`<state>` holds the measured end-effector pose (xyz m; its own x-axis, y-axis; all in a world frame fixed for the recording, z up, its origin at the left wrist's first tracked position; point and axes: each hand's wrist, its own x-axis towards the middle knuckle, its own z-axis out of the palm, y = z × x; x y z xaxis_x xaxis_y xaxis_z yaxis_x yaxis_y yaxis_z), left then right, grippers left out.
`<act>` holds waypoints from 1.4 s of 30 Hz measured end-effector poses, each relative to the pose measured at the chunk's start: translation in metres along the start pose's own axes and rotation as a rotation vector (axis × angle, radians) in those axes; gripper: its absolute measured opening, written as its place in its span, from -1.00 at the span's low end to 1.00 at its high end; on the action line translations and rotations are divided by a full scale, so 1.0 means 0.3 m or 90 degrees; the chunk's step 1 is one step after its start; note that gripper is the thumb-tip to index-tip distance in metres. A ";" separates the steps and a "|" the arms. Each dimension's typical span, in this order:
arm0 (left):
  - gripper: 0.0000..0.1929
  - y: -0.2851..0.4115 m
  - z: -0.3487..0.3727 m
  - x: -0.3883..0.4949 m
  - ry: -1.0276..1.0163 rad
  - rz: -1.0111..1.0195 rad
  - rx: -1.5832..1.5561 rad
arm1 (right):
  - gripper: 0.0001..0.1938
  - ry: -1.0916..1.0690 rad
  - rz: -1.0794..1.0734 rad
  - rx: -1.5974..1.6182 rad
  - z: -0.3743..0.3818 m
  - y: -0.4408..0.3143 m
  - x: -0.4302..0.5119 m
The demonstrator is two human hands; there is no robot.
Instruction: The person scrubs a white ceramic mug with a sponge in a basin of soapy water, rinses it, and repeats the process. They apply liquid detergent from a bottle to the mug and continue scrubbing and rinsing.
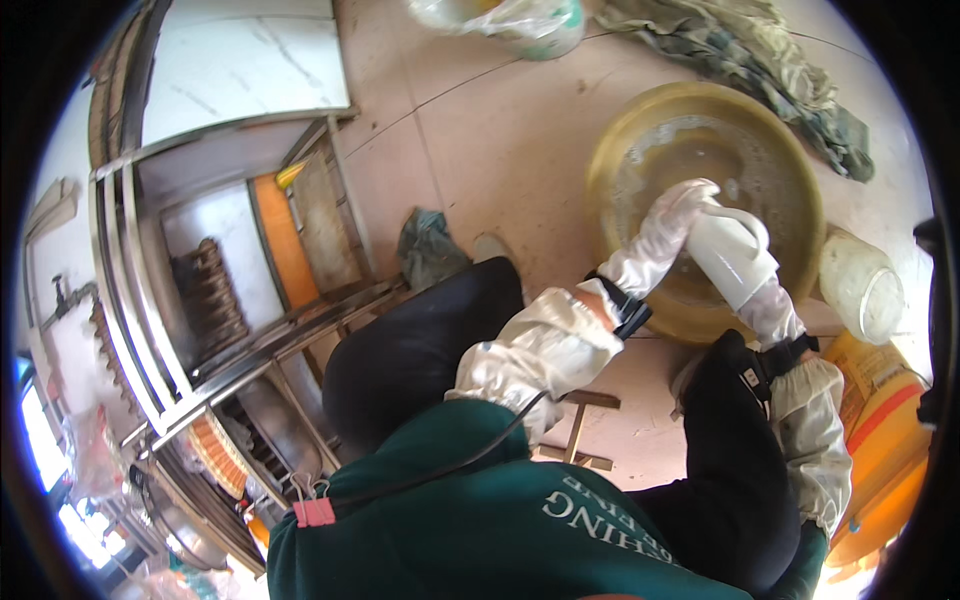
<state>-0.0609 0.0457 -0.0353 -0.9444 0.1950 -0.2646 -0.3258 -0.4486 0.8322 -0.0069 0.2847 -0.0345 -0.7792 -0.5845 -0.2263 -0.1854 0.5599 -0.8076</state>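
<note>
A white pitcher (724, 251) with a loop handle is tilted above a round yellow-brown basin (611, 176) of cloudy, sudsy water. My left hand (694, 199), in a pale thin glove, grips the pitcher's upper end beside the handle. At its lower end is my right hand (759, 300), gloved the same way. The right fingers are hidden, and I cannot tell whether they are inside the pitcher or behind it.
A translucent plastic jar (862, 285) stands right of the basin, above an orange container (885, 427). Crumpled cloth (802, 82) lies beyond. A bag-lined bucket (551, 30) is at the top. Metal-framed shelving (262, 345) and a dark plastic bag (431, 247) are on the left.
</note>
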 end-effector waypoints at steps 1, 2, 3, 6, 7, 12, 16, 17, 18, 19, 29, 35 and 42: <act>-0.52 0.010 0.009 -0.009 -0.009 -0.022 -0.042 | -0.59 0.014 0.016 0.027 -0.018 -0.014 0.007; -0.51 0.026 0.019 -0.005 -0.015 -0.036 -0.029 | -0.59 0.027 0.031 0.059 -0.035 -0.030 0.017; -0.49 0.051 0.026 0.000 -0.026 -0.047 -0.015 | -0.59 0.041 0.044 0.100 -0.052 -0.046 0.029; -0.37 0.156 0.013 0.043 -0.111 -0.149 0.056 | -0.59 0.068 0.058 0.219 -0.085 -0.083 0.084; -0.32 0.191 -0.002 0.051 -0.124 -0.264 0.014 | -0.59 0.072 0.056 0.250 -0.086 -0.091 0.104; -0.23 0.206 -0.022 0.123 -0.054 -0.556 0.102 | -0.60 0.082 0.006 0.285 -0.050 -0.121 0.177; -0.41 0.102 -0.010 0.069 0.066 -0.432 0.117 | -0.60 0.113 -0.050 0.297 -0.022 -0.144 0.191; -0.47 0.080 -0.013 0.048 0.073 -0.394 0.066 | -0.60 0.109 -0.091 0.282 -0.021 -0.146 0.189; -0.47 0.062 -0.019 0.041 0.048 -0.346 0.043 | -0.60 0.131 -0.066 0.351 -0.022 -0.145 0.188; -0.47 0.049 -0.026 0.030 0.023 -0.297 0.018 | -0.56 0.084 0.036 0.479 -0.024 -0.142 0.186; -0.21 0.131 -0.020 0.046 -0.114 -0.208 0.040 | -0.49 0.003 0.068 0.934 -0.099 -0.109 0.189; -0.41 0.118 -0.057 0.142 -0.035 -0.455 0.017 | -0.55 -0.114 0.077 0.049 -0.154 -0.233 0.257; -0.61 0.013 -0.014 0.036 0.071 -0.139 0.051 | -0.60 -0.043 -0.094 -0.283 -0.060 -0.187 0.234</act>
<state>-0.0727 0.0425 -0.0368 -0.8524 0.1808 -0.4906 -0.5224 -0.3349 0.7842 -0.0620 0.2227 0.0046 -0.6868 -0.7059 -0.1732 -0.5419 0.6561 -0.5253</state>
